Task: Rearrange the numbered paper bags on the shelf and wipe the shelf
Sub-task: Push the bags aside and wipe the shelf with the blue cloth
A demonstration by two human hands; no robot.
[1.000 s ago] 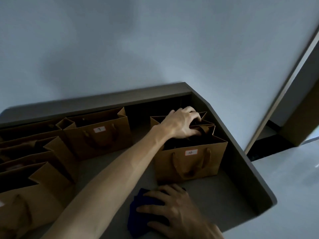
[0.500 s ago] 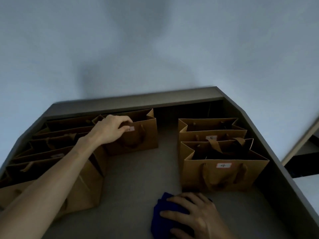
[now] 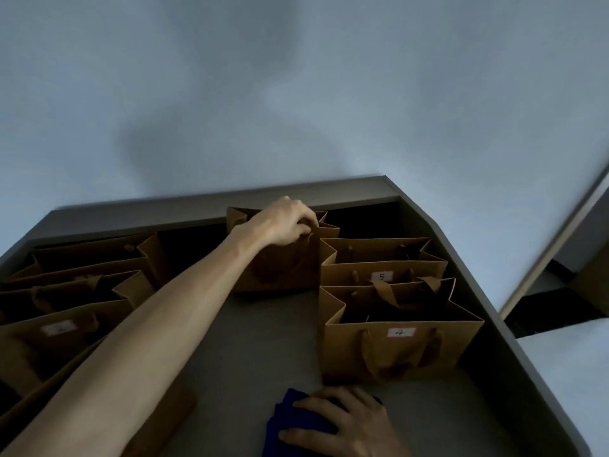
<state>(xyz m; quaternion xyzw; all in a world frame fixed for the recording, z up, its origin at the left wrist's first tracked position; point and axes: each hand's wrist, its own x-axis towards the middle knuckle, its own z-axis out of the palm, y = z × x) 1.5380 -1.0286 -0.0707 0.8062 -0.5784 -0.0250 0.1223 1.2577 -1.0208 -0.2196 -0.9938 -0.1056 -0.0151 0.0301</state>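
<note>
Brown paper bags stand on a grey shelf. My left hand grips the top edge of one bag at the back middle, just left of the bag marked 5; my arm hides its label. The bag marked 4 stands in front of bag 5 on the right. My right hand lies flat on a dark blue cloth at the shelf's front, below bag 4.
Several more bags stand in a row on the left, their numbers unreadable. A raised rim bounds the shelf at the back and right. A pale wall rises behind; a dark doorway lies to the right.
My left hand has carried the bag it took from the left group rightward, to beside bag 5. My right hand has stayed on the cloth.
</note>
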